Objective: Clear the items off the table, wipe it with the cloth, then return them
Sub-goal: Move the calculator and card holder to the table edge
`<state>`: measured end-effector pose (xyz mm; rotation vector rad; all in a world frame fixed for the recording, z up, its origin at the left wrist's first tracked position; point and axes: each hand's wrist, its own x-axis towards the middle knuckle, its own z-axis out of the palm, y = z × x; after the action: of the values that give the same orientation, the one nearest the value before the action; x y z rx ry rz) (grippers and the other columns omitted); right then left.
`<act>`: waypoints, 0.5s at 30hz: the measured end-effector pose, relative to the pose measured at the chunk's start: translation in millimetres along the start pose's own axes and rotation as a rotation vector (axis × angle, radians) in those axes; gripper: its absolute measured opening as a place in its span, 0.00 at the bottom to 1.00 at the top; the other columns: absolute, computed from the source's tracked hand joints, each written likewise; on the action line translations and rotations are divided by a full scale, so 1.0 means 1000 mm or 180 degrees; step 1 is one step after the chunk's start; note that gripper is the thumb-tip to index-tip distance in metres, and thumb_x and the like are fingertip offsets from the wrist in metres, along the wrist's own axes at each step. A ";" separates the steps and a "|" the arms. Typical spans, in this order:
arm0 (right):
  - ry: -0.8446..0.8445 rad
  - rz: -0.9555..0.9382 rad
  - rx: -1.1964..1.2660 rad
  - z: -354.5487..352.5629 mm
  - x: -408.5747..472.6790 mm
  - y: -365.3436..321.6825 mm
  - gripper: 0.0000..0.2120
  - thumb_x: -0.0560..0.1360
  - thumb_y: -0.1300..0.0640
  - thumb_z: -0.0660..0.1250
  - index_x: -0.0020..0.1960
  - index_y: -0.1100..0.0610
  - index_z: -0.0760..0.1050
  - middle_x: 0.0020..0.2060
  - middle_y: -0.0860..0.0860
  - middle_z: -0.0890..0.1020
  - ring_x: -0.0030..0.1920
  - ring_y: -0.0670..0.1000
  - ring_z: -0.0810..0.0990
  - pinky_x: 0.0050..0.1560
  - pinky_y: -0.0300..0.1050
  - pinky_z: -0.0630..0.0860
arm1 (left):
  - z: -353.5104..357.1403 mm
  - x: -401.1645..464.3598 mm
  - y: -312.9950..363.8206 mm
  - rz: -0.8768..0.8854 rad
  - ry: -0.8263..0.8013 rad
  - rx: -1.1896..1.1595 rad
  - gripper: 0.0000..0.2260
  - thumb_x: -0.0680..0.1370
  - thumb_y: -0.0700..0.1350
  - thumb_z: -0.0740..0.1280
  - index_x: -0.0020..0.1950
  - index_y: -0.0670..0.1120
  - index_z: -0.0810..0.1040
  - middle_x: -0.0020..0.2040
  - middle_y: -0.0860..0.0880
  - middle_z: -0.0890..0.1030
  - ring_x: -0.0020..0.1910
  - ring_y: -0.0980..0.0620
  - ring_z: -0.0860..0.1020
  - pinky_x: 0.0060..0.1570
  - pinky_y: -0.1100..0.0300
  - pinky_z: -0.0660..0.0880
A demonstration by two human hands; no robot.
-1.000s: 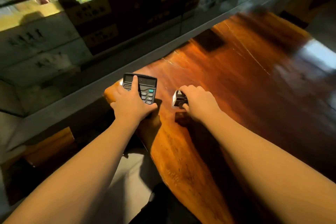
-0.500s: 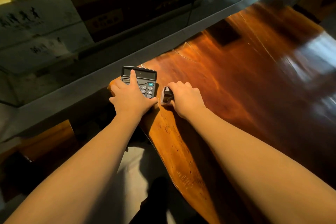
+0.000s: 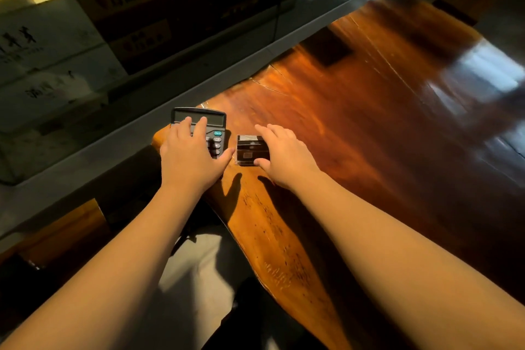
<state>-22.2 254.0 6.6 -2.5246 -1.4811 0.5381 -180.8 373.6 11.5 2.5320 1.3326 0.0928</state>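
Observation:
A dark calculator (image 3: pixel 211 118) lies flat at the near left corner of the glossy reddish wooden table (image 3: pixel 355 122). My left hand (image 3: pixel 190 156) rests over its keypad with the fingers stretched out and the thumb spread. Just to the right, a small dark box with a white top edge (image 3: pixel 250 149) sits on the table. My right hand (image 3: pixel 287 153) is beside it with fingers apart; the thumb tip touches the box's near right corner. No cloth is in view.
A grey ledge (image 3: pixel 199 77) runs along the table's far left edge. Behind it is a glass-fronted cabinet (image 3: pixel 113 8) holding printed cartons. A dark square patch (image 3: pixel 329 48) shows on the table farther back. The table's wavy near edge (image 3: pixel 255 236) drops to the floor.
Both hands set the calculator and the box down on the table corner and spread their fingers. The right hand let go of the box, which now shows almost fully.

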 end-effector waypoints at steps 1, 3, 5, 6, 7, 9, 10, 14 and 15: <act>0.0067 0.0021 0.0055 -0.003 -0.009 0.006 0.37 0.76 0.46 0.72 0.80 0.49 0.58 0.77 0.53 0.66 0.75 0.57 0.63 0.72 0.61 0.66 | -0.003 -0.004 0.006 0.0201 0.0014 -0.0100 0.38 0.74 0.66 0.67 0.78 0.47 0.64 0.76 0.41 0.68 0.75 0.40 0.64 0.70 0.40 0.66; 0.0155 0.0087 0.0166 -0.011 -0.032 0.021 0.35 0.77 0.47 0.70 0.79 0.49 0.60 0.75 0.53 0.68 0.73 0.57 0.66 0.70 0.59 0.69 | -0.009 -0.014 0.021 0.0613 -0.0045 -0.0309 0.34 0.76 0.60 0.69 0.77 0.46 0.66 0.72 0.42 0.72 0.72 0.42 0.68 0.70 0.43 0.67; 0.0194 0.0223 0.0307 -0.020 -0.057 0.039 0.33 0.78 0.47 0.69 0.79 0.49 0.61 0.74 0.52 0.70 0.72 0.56 0.68 0.68 0.57 0.71 | -0.012 -0.025 0.039 0.1014 -0.0263 -0.0509 0.31 0.76 0.56 0.70 0.76 0.46 0.67 0.68 0.44 0.74 0.68 0.43 0.70 0.66 0.46 0.69; 0.0195 0.0323 0.0381 -0.025 -0.071 0.049 0.32 0.78 0.47 0.68 0.79 0.49 0.61 0.74 0.51 0.70 0.72 0.55 0.68 0.68 0.57 0.72 | -0.012 -0.031 0.050 0.1177 -0.0413 -0.0574 0.30 0.76 0.55 0.71 0.76 0.47 0.68 0.67 0.45 0.75 0.67 0.44 0.71 0.65 0.47 0.70; 0.0197 0.0423 0.0432 -0.030 -0.086 0.061 0.31 0.79 0.47 0.68 0.79 0.49 0.61 0.74 0.51 0.70 0.72 0.55 0.68 0.68 0.57 0.72 | -0.011 -0.037 0.062 0.1314 -0.0552 -0.0602 0.30 0.76 0.54 0.71 0.76 0.48 0.68 0.67 0.46 0.75 0.66 0.44 0.71 0.64 0.48 0.71; 0.0240 0.0614 0.0471 -0.038 -0.119 0.085 0.30 0.79 0.47 0.68 0.78 0.49 0.62 0.73 0.51 0.71 0.71 0.55 0.69 0.67 0.57 0.73 | -0.005 -0.051 0.088 0.1534 -0.0743 -0.0570 0.29 0.77 0.54 0.70 0.76 0.49 0.68 0.68 0.47 0.76 0.67 0.46 0.72 0.64 0.49 0.72; 0.0269 0.0708 0.0493 -0.042 -0.136 0.097 0.30 0.79 0.47 0.68 0.78 0.49 0.63 0.73 0.51 0.71 0.71 0.55 0.69 0.67 0.58 0.73 | 0.000 -0.057 0.101 0.1620 -0.0807 -0.0546 0.29 0.77 0.55 0.70 0.76 0.50 0.68 0.68 0.48 0.76 0.67 0.46 0.72 0.63 0.49 0.73; 0.0411 0.1148 0.0511 -0.051 -0.207 0.148 0.29 0.79 0.46 0.68 0.77 0.48 0.64 0.72 0.50 0.72 0.70 0.54 0.70 0.66 0.57 0.73 | 0.021 -0.085 0.158 0.1982 -0.0990 -0.0507 0.27 0.77 0.55 0.70 0.74 0.50 0.71 0.65 0.49 0.78 0.65 0.47 0.75 0.61 0.52 0.73; 0.0450 0.1268 0.0500 -0.053 -0.225 0.162 0.29 0.79 0.46 0.68 0.77 0.47 0.64 0.72 0.49 0.72 0.70 0.53 0.70 0.66 0.55 0.73 | 0.027 -0.092 0.173 0.2078 -0.1037 -0.0508 0.27 0.77 0.55 0.70 0.74 0.49 0.72 0.65 0.49 0.78 0.64 0.46 0.75 0.62 0.52 0.73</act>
<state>29.0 -19.3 53.6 -2.6730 -0.8543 0.4935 -90.8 200.1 39.8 2.5906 0.3394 -0.0790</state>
